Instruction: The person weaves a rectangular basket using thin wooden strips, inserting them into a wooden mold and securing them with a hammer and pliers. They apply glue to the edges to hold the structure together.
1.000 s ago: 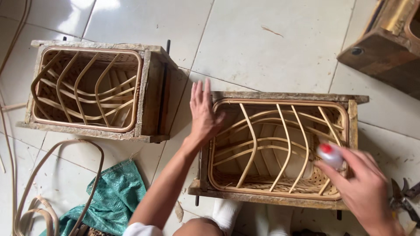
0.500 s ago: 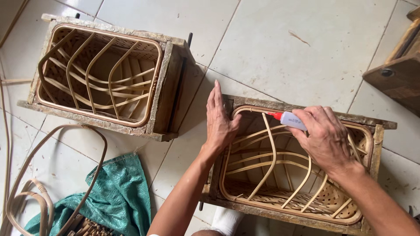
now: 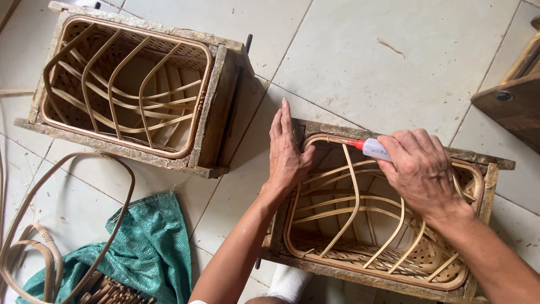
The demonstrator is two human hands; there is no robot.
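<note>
Kneeling over a tiled floor (image 3: 394,62), a person works at a rattan basket frame set in a wooden mould (image 3: 388,219) at lower right of the frame, the left hand (image 3: 287,155) laid flat with fingers together on the mould's near-left corner. The right hand (image 3: 419,169) is closed around a small glue bottle (image 3: 372,148), its red nozzle touching the rim strip. Squeezed too hard, glue could run onto the mould and bond basket to wood; a slipping left hand might let the strip spring loose.
</note>
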